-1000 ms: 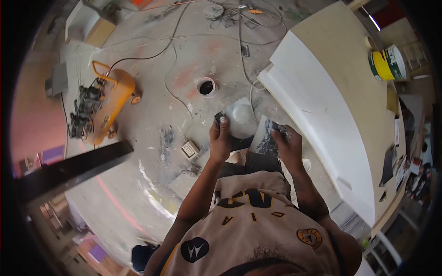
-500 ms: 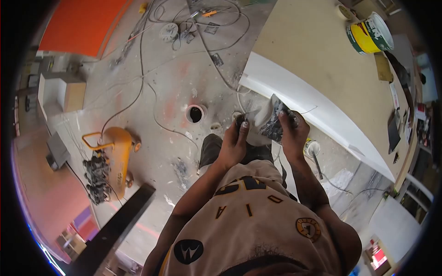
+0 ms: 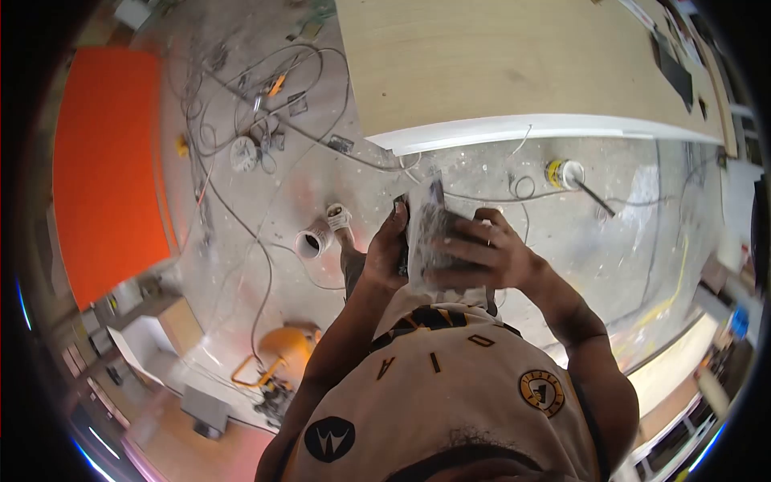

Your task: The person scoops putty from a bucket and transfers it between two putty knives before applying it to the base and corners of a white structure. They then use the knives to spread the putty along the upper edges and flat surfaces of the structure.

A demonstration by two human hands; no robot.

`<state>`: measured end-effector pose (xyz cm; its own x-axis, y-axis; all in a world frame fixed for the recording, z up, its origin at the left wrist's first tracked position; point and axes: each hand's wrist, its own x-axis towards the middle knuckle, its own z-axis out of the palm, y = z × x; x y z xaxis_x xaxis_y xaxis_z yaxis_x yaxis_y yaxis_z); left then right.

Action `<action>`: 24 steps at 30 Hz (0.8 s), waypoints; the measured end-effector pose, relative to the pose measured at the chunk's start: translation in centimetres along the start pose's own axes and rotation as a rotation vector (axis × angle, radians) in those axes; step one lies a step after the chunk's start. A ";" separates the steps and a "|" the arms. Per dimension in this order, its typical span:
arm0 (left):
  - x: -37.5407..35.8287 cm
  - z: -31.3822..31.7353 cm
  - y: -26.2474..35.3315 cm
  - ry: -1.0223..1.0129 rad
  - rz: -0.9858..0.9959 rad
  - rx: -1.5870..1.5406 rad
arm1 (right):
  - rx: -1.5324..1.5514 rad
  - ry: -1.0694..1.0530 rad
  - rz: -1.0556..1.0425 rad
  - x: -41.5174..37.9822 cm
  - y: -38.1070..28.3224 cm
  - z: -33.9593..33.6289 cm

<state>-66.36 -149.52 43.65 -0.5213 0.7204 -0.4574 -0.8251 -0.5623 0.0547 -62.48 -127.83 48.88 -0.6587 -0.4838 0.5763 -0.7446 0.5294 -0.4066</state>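
Observation:
Near the middle of the head view, my left hand (image 3: 387, 251) is closed on a dark-edged putty knife (image 3: 404, 233), mostly covered by the fingers. Facing it, my right hand (image 3: 486, 253) is wrapped round a flat scraper (image 3: 430, 237) smeared with whitish filler, its fingers spread across the face. Motion blurs the scraper and the right fingers. Both tools are close together in front of my waist, overlapping in this view. Below them, one foot in a light shoe (image 3: 338, 214) is on the floor beside a whitish tub (image 3: 313, 240).
A large wood-faced panel with a white edge (image 3: 514, 132) lies ahead. Right of it stands a small bucket (image 3: 564, 174) with a stick. Hoses and cables (image 3: 249, 233) loop over the stained floor. An orange board (image 3: 108, 173) is at left; a yellow air compressor (image 3: 287, 349) sits lower left.
My view has turned to the right, so the panel's white edge now runs across ahead. My hands have come together, and the right scraper has turned to show a whitish face.

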 end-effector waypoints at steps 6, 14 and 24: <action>-1.9 -3.6 6.7 0.143 -0.026 0.185 | -0.272 -0.096 0.445 1.4 -3.8 7.1; -3.3 -14.3 15.1 0.144 0.082 0.477 | -0.188 0.277 1.185 -0.1 -9.0 19.0; 0.0 -13.4 11.0 0.014 0.058 0.655 | 0.672 1.656 1.528 -3.2 -11.5 19.1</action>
<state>-72.52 -161.10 32.34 -0.5697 0.6886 -0.4488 -0.7601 -0.2336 0.6064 -53.90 -145.68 38.13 -0.2076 0.8272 -0.5221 -0.1339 -0.5527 -0.8225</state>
